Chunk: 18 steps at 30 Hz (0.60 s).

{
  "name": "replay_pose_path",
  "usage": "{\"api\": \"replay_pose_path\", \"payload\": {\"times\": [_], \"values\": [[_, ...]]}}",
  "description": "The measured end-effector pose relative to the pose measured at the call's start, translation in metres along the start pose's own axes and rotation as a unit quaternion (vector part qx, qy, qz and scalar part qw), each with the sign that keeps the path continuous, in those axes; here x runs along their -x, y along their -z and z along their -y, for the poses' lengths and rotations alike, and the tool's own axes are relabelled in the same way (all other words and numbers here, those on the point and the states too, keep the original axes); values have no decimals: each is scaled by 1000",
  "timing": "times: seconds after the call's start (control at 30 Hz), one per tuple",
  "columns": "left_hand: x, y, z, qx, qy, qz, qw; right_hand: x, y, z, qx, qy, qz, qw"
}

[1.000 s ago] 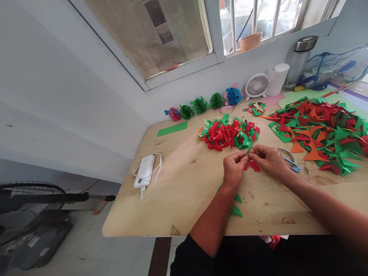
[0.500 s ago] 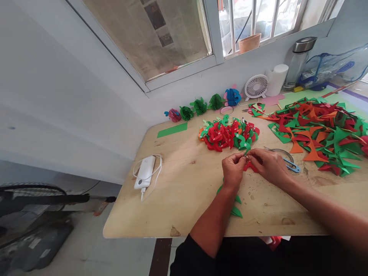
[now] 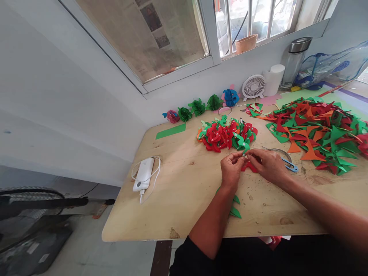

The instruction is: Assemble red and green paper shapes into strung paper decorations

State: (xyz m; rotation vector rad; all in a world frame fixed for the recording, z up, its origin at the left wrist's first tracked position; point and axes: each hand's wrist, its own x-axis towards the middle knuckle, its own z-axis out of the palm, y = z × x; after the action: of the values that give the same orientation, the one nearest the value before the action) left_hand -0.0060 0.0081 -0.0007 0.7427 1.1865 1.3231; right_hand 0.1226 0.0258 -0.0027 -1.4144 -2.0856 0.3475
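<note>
My left hand (image 3: 231, 170) and my right hand (image 3: 268, 165) meet over the wooden table (image 3: 184, 188), fingertips pinched together on a small green paper piece (image 3: 244, 153). A red paper piece (image 3: 249, 166) lies under my right hand. Just beyond my fingers sits a heap of red and green cut paper shapes (image 3: 227, 135). Green leaf-shaped pieces (image 3: 235, 207) lie by my left forearm. Blue-handled scissors (image 3: 289, 165) rest right of my right hand.
A large pile of green, red and orange paper scraps (image 3: 319, 128) covers the right side. A white power bank with cable (image 3: 143, 174) lies at left. Folded paper flowers (image 3: 198, 106), a small fan (image 3: 253, 87), a white roll (image 3: 273, 79) and a steel bottle (image 3: 292, 63) line the wall.
My hands stay pinched together on the green piece and have shifted slightly toward me; the camera view has drifted a little. Nothing else moved.
</note>
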Motion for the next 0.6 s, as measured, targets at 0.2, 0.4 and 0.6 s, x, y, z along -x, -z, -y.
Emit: {"api": "replay_pose_path", "payload": {"times": [0.2,0.4,0.6], "values": [[-2,2,3,-35,-11,-15,999,-1,1,0,-6,0,24,1000],[-1,3,1,-84,-29,-25,996,-1,2,2,-28,-4,28,999],[-1,2,1,-93,-27,-28,995,-2,7,8,-67,-55,27,996]]}}
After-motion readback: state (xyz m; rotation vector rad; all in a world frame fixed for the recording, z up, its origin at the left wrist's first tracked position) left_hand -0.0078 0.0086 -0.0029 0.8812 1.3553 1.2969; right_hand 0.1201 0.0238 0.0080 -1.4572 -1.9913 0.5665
